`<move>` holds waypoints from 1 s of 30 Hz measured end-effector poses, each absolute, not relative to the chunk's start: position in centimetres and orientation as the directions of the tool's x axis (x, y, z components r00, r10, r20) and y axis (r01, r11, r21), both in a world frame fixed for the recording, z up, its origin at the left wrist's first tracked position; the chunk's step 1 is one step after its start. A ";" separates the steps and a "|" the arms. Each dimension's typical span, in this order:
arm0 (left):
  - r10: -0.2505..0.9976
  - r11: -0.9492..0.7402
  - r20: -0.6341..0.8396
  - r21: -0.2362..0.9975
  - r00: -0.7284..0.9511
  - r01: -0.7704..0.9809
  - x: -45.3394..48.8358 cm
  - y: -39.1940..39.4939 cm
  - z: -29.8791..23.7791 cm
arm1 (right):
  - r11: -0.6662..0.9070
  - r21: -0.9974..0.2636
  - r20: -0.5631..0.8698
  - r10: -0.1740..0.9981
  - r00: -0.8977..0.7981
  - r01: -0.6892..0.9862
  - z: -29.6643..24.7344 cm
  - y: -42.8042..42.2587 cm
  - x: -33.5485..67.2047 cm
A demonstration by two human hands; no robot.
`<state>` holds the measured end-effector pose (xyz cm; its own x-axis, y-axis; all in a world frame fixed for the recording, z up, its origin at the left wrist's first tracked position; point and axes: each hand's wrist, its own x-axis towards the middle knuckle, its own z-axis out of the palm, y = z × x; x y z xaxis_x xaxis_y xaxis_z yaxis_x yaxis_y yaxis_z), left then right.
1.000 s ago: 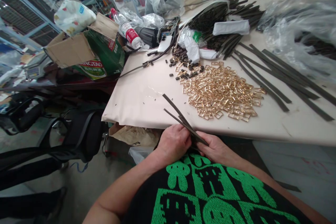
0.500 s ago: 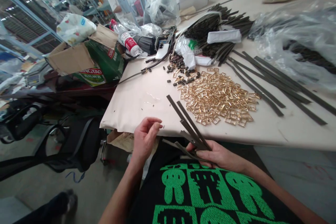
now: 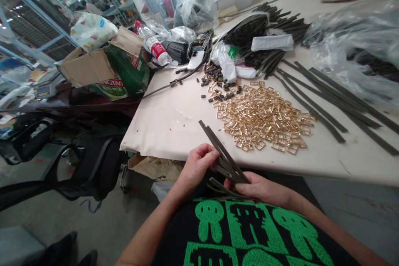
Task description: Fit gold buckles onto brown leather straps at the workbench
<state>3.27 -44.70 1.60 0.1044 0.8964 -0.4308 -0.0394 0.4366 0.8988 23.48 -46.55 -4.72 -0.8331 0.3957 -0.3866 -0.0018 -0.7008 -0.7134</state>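
Several dark olive straps (image 3: 227,156) fan out from my right hand (image 3: 257,186), which is closed around their lower part near my lap. My left hand (image 3: 201,162) pinches at the side of these straps, thumb and forefinger together on one of them. Shorter strap ends poke out to the left below, by my shirt. Just beyond the hands, a heap of gold rectangular buckles (image 3: 264,116) covers the table top (image 3: 162,124). Small dark loops (image 3: 218,87) lie at the heap's far left edge.
Loose long straps (image 3: 339,95) lie to the right, beside a clear plastic bag (image 3: 358,45). Behind the buckles is a big strap bundle (image 3: 249,29) with a white band. A bottle (image 3: 154,45), a phone (image 3: 196,60) and a green carton (image 3: 124,70) stand or lie at the left. A black chair (image 3: 90,170) is below.
My left hand has moved right from beside the straps and now grips one of them. My right hand keeps hold of the straps in nearly the same place.
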 end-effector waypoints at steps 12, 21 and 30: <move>0.772 0.627 -0.602 0.667 0.203 -0.402 3.3 -45.0 -0.4 | -0.680 -0.730 -0.331 0.437 -0.836 -0.066 -5.0 -46.3 23.6; 0.745 0.645 -0.638 0.613 0.196 -0.457 4.0 -44.9 -1.3 | -0.614 -0.785 -0.244 0.426 -0.871 -0.080 -3.6 -45.5 23.7; 0.918 0.392 -0.396 0.906 0.008 -0.162 4.0 -44.7 -0.5 | -0.597 -0.797 -0.282 0.502 -0.818 -0.091 -3.7 -45.8 23.7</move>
